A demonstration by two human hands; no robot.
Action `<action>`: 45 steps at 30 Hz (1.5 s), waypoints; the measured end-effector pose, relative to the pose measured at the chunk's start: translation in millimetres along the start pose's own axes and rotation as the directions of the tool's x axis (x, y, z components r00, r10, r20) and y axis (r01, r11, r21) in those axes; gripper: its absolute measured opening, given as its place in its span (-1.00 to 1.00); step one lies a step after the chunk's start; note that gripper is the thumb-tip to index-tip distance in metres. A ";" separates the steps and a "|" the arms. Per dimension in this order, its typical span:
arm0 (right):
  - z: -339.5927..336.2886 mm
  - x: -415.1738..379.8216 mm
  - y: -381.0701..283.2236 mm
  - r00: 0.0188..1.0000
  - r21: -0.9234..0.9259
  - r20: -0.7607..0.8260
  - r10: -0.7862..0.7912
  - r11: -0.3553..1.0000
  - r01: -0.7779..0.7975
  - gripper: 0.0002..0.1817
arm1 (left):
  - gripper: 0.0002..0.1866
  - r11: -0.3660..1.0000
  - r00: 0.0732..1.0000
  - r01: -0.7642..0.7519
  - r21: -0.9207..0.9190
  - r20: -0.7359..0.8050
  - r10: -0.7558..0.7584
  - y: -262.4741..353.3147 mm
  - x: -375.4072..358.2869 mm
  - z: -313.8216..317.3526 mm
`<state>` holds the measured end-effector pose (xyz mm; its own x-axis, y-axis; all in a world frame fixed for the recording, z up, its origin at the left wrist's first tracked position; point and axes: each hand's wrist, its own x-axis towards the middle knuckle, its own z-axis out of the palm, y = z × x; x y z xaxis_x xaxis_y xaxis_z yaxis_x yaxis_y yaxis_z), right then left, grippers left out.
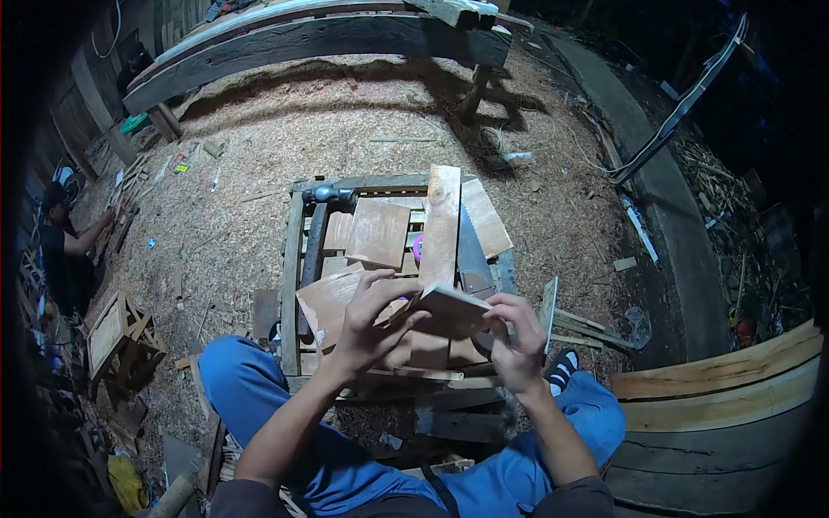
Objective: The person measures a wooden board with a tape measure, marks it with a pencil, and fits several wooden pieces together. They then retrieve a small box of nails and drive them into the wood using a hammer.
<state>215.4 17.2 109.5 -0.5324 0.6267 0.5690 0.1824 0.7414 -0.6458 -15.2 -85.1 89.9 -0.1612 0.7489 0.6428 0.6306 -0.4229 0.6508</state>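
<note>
In the head view, a short flat wooden board (453, 312) is held tilted above a low slatted wooden table (292, 259). My left hand (367, 324) grips its left end, with the thumb and fingers curved around the edge. My right hand (516, 341) pinches its right end. Beneath and beyond my hands lie several cut wooden pieces, including a square panel (380, 231) and a long upright-lying plank (442, 220). A hammer (316, 237) rests along the table's left side. A handsaw (473, 250) lies partly under the plank. A small pink round object (418, 249) shows beside it.
A long timber bench (319, 47) crosses the far side. Wood shavings (233, 207) cover the ground. Thick planks (717, 375) lie at the right. Another person (69, 246) sits at the far left, near a small wooden stool frame (112, 337).
</note>
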 end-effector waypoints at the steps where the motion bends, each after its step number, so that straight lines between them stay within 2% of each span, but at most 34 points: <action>1: -0.3 0.7 -0.5 0.999 -0.005 -0.038 0.029 1.000 -0.029 -0.67 | -0.59 0.998 0.997 0.052 -0.046 -0.056 -0.054 2.8 1.7 1.4; 2: 0.4 -0.3 1.9 0.999 -0.006 -0.034 0.025 1.000 -0.025 -0.67 | -0.59 0.998 0.997 0.052 -0.046 -0.061 -0.055 0.3 1.6 2.3; 4: 4.1 -6.9 10.9 0.987 0.130 -0.098 0.127 0.985 -0.114 -0.71 | -0.51 0.998 0.999 0.025 -0.066 -0.024 -0.027 -6.7 -0.9 5.2; 6: 7.4 -12.5 14.4 0.985 0.107 -0.088 0.149 0.985 -0.139 -0.72 | -0.49 0.990 0.994 0.078 -0.116 -0.064 -0.085 -3.2 -4.5 13.5; 8: 11.9 -17.2 16.1 0.979 0.299 -0.077 0.190 0.941 -0.159 -0.67 | -0.46 0.977 0.985 0.124 -0.171 -0.094 -0.141 0.9 -3.0 19.0; 10: 8.3 -19.2 21.1 0.982 0.282 -0.033 0.188 0.944 -0.171 -0.64 | -0.50 0.988 0.984 0.074 -0.135 -0.150 -0.094 6.1 1.0 18.3; 11: 6.9 -19.7 22.3 0.983 0.267 0.013 0.186 0.946 -0.182 -0.61 | -0.50 0.988 0.984 0.075 -0.136 -0.152 -0.096 5.1 0.6 18.6; 14: 10.5 -12.7 11.7 0.971 0.230 -0.004 0.240 0.945 -0.233 -0.55 | -0.54 0.993 0.989 -0.002 -0.118 -0.145 -0.015 3.1 -1.3 19.4; 15: 9.6 -12.3 13.3 0.970 0.181 0.035 0.241 0.953 -0.243 -0.47 | -0.54 0.997 0.991 -0.028 -0.071 -0.135 0.018 3.6 -3.1 18.9; 16: 8.0 -12.4 12.6 0.970 0.179 0.032 0.243 0.953 -0.244 -0.47 | -0.54 0.998 0.991 -0.055 -0.025 -0.122 0.051 5.1 -4.4 18.7; 18: 3.9 -9.5 8.1 0.983 -0.020 0.071 0.167 0.986 -0.166 -0.45 | -0.53 0.999 0.992 -0.037 -0.021 -0.123 0.034 7.9 -6.0 19.9; 20: 3.1 -5.6 6.7 0.984 -0.012 0.071 0.163 0.987 -0.162 -0.46 | -0.52 0.995 0.987 -0.101 -0.005 -0.124 0.100 5.8 -7.3 20.9; 22: 1.9 -3.6 6.6 0.992 -0.053 0.086 0.087 0.995 -0.083 -0.55 | -0.54 0.995 0.988 -0.104 -0.006 -0.113 0.102 7.2 -6.3 18.6; 24: 2.5 -4.7 7.6 0.992 -0.047 0.086 0.091 0.995 -0.087 -0.58 | -0.56 0.994 0.989 -0.105 -0.007 -0.103 0.104 6.1 -5.7 17.5; 26: 3.7 -4.8 7.6 0.992 -0.039 0.088 0.093 0.995 -0.090 -0.61 | -0.59 0.985 0.980 -0.173 0.023 -0.092 0.174 2.4 -6.2 17.2; 29: 3.7 -5.0 7.3 0.987 0.017 0.084 0.139 0.990 -0.141 -0.66 | -0.58 0.989 0.979 -0.144 -0.029 -0.151 0.139 3.5 -7.6 19.8; 32: 3.7 -4.4 8.9 0.993 -0.035 0.088 0.076 0.997 -0.073 -0.71 | -0.53 0.986 0.970 -0.097 -0.133 -0.237 0.063 4.7 -9.4 26.0; 36: 6.2 -5.9 10.1 0.996 -0.022 0.069 0.062 0.998 -0.061 -0.78 | -0.55 0.988 0.979 -0.123 -0.095 -0.173 0.105 7.4 -4.5 17.7; 38: 9.4 -11.0 10.9 0.995 -0.014 0.073 0.069 0.998 -0.068 -0.80 | -0.56 0.995 0.989 -0.067 -0.075 -0.134 0.056 10.6 -4.9 17.4; 40: 16.8 -18.8 12.0 0.965 0.138 0.014 0.262 0.955 -0.261 -0.72 | -0.56 0.997 0.993 -0.027 -0.075 -0.118 0.018 13.3 -5.3 16.0; 41: 19.0 -19.4 12.5 0.965 0.140 0.016 0.262 0.955 -0.262 -0.72 | -0.55 0.997 0.994 0.012 -0.076 -0.103 -0.019 13.8 -5.9 15.2; 43: 21.5 -16.1 10.4 0.995 0.175 -0.103 0.020 0.985 -0.001 -0.60 | -0.53 0.997 0.998 -0.016 -0.075 -0.064 0.011 7.2 -7.3 14.5; 44: 17.7 -12.9 8.2 0.995 0.175 -0.101 0.021 0.984 -0.003 -0.60 | -0.50 0.996 0.999 -0.046 -0.078 -0.025 0.044 3.4 -8.2 15.3; 45: 10.4 -5.3 0.9 0.999 0.044 -0.022 -0.034 0.998 0.035 -0.57 | -0.50 0.996 0.999 -0.045 -0.079 -0.025 0.043 0.0 -9.4 17.0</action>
<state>209.8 12.0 100.6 -0.5201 0.6065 0.6014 0.1276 0.7514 -0.6474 -0.8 -83.5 77.0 -0.1524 0.7170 0.6802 0.5756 -0.4951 0.6508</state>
